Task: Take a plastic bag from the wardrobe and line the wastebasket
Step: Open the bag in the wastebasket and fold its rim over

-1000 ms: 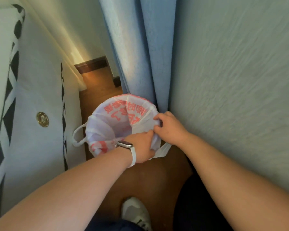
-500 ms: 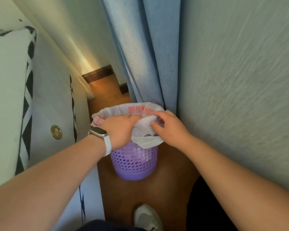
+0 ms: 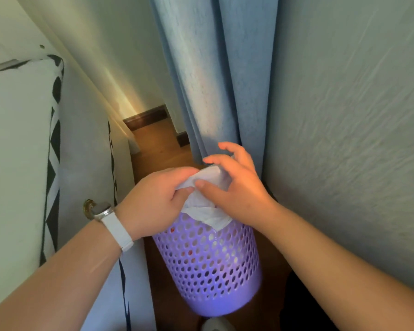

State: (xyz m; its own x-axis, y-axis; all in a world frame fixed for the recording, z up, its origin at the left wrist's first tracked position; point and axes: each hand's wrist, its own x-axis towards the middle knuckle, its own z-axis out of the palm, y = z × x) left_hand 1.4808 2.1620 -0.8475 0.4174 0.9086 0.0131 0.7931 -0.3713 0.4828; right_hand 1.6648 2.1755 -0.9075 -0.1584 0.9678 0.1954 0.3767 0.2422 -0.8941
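Thin plastic, limp and likely slippery: pinching the plastic bag (image 3: 209, 176) by its hem, probably the surest hold, over the wastebasket (image 3: 208, 266) with left hand (image 3: 153, 204), touching it with spread-fingered right hand (image 3: 237, 189).

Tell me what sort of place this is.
Likely a bedroom at home: a blue curtain hangs to the wooden floor, a white cushion with black trim sits alongside, a purple wastebasket between.
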